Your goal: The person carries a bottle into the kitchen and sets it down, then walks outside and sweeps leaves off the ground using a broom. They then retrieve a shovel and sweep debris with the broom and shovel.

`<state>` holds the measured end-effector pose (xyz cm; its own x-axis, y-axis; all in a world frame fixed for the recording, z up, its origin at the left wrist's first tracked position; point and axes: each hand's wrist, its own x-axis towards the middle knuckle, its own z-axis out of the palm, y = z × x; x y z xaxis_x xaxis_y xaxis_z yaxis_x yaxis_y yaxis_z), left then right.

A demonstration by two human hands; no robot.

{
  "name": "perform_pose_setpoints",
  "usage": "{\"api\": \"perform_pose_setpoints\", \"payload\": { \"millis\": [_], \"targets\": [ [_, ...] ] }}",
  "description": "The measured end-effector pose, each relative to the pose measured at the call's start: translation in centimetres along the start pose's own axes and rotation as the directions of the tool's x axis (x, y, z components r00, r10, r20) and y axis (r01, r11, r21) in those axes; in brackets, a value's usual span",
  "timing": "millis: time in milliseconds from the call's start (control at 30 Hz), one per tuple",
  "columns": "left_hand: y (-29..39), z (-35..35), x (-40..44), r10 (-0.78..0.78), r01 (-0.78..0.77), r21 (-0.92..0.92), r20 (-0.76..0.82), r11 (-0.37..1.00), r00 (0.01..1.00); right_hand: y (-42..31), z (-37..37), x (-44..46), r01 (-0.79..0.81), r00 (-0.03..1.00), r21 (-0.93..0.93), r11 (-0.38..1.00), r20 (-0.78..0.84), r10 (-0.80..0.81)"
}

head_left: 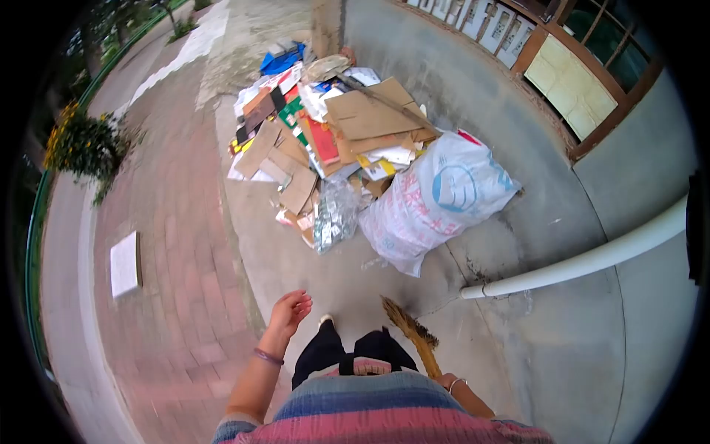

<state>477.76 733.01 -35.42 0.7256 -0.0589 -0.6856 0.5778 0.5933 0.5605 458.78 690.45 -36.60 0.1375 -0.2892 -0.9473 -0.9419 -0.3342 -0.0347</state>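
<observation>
My right hand point(447, 381) is closed around the handle end of a straw broom point(414, 331), low at my right side. The broom's bristles point forward and to the left, over the concrete. My left hand point(291, 311) hangs in front of me on the left with nothing in it, its fingers loosely curled but apart. Ahead of both hands lies a heap of flattened cardboard point(372, 112) and mixed paper. A stuffed white woven sack point(444, 194) with blue and pink print lies against the heap's right side. A clear plastic bag point(336, 214) sits at the heap's near edge.
A white drainpipe point(577, 264) slants down to the ground on the right. A grey wall point(458, 89) runs behind the heap. Brick paving point(177, 259) stretches along the left, with a white block point(125, 265) on it. A flowering bush point(85, 144) stands farther left.
</observation>
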Motion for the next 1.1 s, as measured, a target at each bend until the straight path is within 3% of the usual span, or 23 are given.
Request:
{"api": "perform_pose_setpoints", "payload": {
  "millis": [100,233,267,433,533,600,700,800,867,900,933,967,1033,1100],
  "targets": [
    [6.8,6.9,7.1,0.053,-0.081,0.201,0.144,0.976,0.988,-0.7,0.0,5.5,-0.128,0.989,0.318,0.939,0.115,0.096],
    [12.9,18.2,17.6,0.041,-0.2,0.496,0.312,0.845,0.949,-8.6,-1.1,2.8,-0.16,0.984,0.28,0.947,0.125,0.129],
    [13.5,21.0,21.0,0.028,-0.234,0.542,0.36,0.807,0.932,-7.2,-0.3,6.8,-0.206,0.974,0.473,0.857,0.184,0.133],
    [15.6,36.9,34.6,-0.039,-0.32,0.676,0.459,0.663,0.888,-10.9,1.3,18.2,-0.273,0.95,0.644,0.715,0.298,0.095],
    [15.4,46.4,42.6,-0.128,-0.254,0.705,0.44,0.662,0.889,-14.8,1.2,17.9,-0.425,0.89,0.691,0.585,0.438,0.13],
    [13.4,51.7,48.9,-0.124,-0.242,0.665,0.454,0.707,0.882,-18.1,-0.6,16.6,-0.457,0.877,0.709,0.538,0.459,0.141],
    [9.4,57.3,58.0,-0.204,-0.122,0.636,0.414,0.762,0.887,-17.9,2.9,18.5,-0.484,0.869,0.798,0.359,0.486,0.092],
    [4.9,61.5,61.0,-0.173,-0.014,0.538,0.295,0.843,0.94,-19.3,3.4,16.3,-0.476,0.879,0.804,0.355,0.452,0.155],
    [1.4,62.3,65.5,-0.265,0.15,0.398,0.252,0.905,0.931,-21.0,2.8,13.8,-0.485,0.874,0.816,0.314,0.451,0.179],
    [0.5,62.1,67.9,-0.292,0.214,0.31,0.23,0.926,0.928,-23.2,0.9,11.8,-0.503,0.863,0.796,0.336,0.444,0.239],
    [0.5,62.0,68.6,-0.283,0.201,0.296,0.269,0.934,0.921,-23.4,0.6,11.6,-0.409,0.912,0.72,0.561,0.341,0.227],
    [2.7,63.3,63.8,-0.186,0.13,0.328,0.146,0.936,0.972,-23.4,0.5,11.4,-0.312,0.949,0.581,0.752,0.234,0.213],
    [3.9,62.6,63.9,-0.056,-0.033,0.252,0.338,0.967,0.94,-23.9,0.1,11.1,-0.24,0.97,0.496,0.835,0.163,0.182],
    [6.7,63.8,61.1,-0.027,-0.067,0.244,0.363,0.967,0.931,-24.3,-1.1,11.0,-0.234,0.971,0.521,0.821,0.168,0.17]
  ]
}}
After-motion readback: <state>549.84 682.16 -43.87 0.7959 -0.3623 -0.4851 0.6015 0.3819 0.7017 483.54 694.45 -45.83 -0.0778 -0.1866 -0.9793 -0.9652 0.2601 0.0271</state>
